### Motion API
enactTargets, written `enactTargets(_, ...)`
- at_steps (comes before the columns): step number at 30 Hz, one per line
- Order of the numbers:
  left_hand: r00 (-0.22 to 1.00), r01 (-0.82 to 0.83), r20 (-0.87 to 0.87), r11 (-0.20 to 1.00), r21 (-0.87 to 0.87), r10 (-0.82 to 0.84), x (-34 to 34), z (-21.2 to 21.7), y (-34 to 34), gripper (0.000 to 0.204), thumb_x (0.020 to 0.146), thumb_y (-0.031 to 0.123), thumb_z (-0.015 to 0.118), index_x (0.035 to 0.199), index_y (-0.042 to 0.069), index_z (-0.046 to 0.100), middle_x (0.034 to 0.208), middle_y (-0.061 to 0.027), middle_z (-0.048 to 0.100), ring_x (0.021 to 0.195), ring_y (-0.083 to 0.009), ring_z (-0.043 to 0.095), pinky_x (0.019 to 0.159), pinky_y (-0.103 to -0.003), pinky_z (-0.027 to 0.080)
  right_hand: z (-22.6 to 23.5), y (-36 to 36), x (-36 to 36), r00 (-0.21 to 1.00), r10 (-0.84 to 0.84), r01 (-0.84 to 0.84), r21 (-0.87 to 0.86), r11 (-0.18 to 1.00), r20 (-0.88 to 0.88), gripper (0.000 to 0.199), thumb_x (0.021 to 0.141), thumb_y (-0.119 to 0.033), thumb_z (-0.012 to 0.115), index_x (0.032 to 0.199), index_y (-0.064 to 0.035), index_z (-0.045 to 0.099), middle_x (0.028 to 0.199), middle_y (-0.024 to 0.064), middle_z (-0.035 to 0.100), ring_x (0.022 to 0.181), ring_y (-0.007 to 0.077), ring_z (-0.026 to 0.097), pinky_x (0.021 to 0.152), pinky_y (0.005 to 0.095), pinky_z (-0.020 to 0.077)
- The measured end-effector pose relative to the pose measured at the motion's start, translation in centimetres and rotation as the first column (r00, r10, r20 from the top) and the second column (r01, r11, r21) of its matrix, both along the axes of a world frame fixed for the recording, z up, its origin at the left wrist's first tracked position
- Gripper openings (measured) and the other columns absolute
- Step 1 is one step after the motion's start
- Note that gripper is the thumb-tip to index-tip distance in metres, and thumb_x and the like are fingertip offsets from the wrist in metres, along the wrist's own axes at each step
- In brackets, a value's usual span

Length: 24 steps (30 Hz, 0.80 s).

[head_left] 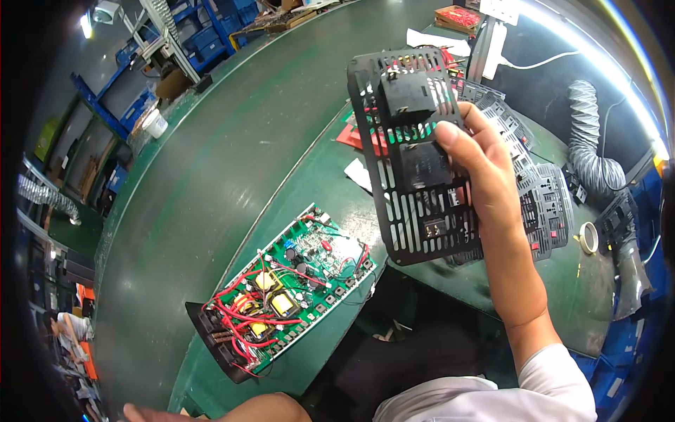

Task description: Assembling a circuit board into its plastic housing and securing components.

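Because the slotted black panel (426,169) looks light and stiff, its edge suits holding; the right grip (484,158) pinches it there, the panel extending leftward. The left grip (146,415) I cannot tell.

Passage left of circuit board (309,278); panels (552,200) obstruct right.

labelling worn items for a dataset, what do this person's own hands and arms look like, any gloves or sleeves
The right hand is bare, with no glove, ring or watch visible; a plain white sleeve covers that upper arm. The left hand, mostly cut off, shows no glove.
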<state>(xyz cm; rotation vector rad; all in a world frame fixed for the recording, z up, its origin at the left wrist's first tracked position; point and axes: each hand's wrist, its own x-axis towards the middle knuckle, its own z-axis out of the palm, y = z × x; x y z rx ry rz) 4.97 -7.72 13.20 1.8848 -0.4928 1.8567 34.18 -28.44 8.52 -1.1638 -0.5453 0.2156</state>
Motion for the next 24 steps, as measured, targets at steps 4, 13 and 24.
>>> enactTargets(4, 0.996, -0.066, 0.060, 0.997, -0.050, 0.069, 0.6, -1.0, 0.9, 0.040, 0.101, 0.027, 0.053, 0.123, -0.006, 0.051, 0.110, -0.0235, 0.058, 0.085, -0.0329, 0.062, 0.073, -0.045, 0.058, 0.1, -0.6, 0.4, 0.998, 0.055, -0.055, 0.101, 0.993, -0.005, 0.035, 0.095, -0.019, 0.068, 0.123, -0.0010, 0.054, 0.105, 0.0070, 0.069, 0.089, 0.0102, 0.069, 0.080, 0.0244, 0.0559)
enactTargets(13, 0.924, -0.183, -0.347, 0.983, -0.032, 0.161, 2.9, -1.3, 0.2, 0.037, 0.091, 0.008, 0.053, 0.123, -0.009, 0.058, 0.127, -0.0238, 0.055, 0.102, -0.0285, 0.058, 0.094, -0.040, 0.050, 0.5, -1.1, 0.7, 0.998, 0.057, -0.057, 0.140, 0.988, 0.006, 0.028, 0.096, -0.014, 0.068, 0.118, -0.0025, 0.055, 0.100, 0.0051, 0.070, 0.086, 0.0086, 0.068, 0.078, 0.0243, 0.0560)
enactTargets(24, 0.726, -0.206, -0.668, 0.978, 0.014, 0.163, 6.0, -1.9, -4.6, 0.040, 0.061, -0.008, 0.052, 0.097, -0.002, 0.070, 0.103, -0.0163, 0.066, 0.090, -0.0256, 0.063, 0.077, -0.031, 0.051, 0.1, -1.4, 1.0, 0.997, 0.058, -0.065, 0.128, 0.990, 0.057, 0.033, 0.095, -0.010, 0.068, 0.124, -0.0022, 0.052, 0.106, 0.0050, 0.067, 0.092, 0.0085, 0.065, 0.083, 0.0248, 0.0536)
